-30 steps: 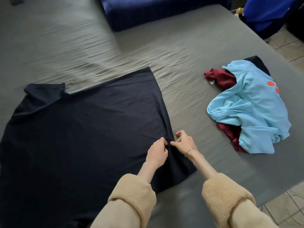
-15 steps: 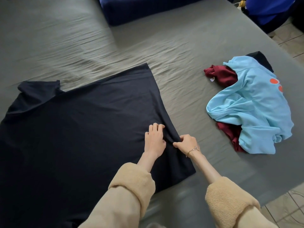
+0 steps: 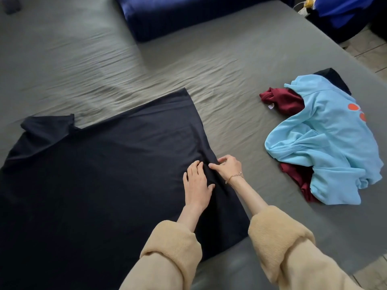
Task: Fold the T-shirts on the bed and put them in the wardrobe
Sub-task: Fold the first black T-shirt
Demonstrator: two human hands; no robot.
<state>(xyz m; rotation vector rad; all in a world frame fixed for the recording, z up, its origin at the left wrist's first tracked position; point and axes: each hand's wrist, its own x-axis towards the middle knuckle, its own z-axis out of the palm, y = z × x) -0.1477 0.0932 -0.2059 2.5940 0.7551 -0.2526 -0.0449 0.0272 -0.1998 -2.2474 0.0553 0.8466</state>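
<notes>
A large black T-shirt [image 3: 100,174] lies spread flat on the grey bed [image 3: 209,65], one sleeve sticking out at the far left. My left hand [image 3: 196,185] presses flat on the shirt near its right edge, fingers straight. Beside it, my right hand [image 3: 227,167] pinches a ridge of the black fabric at that right edge. To the right sits a heap of clothes: a light blue T-shirt [image 3: 326,141] with orange dots on top, a dark red garment [image 3: 282,100] under it, and a black piece [image 3: 333,77] poking out behind.
A dark blue pillow or cushion [image 3: 180,15] lies at the head of the bed. Blue fabric [image 3: 343,7] rests beyond the bed's right corner. Tiled floor [image 3: 374,51] shows along the right side.
My left hand opened from a pinch and now lies flat on the shirt. My right hand slid slightly up along the edge, still pinching the fabric.
</notes>
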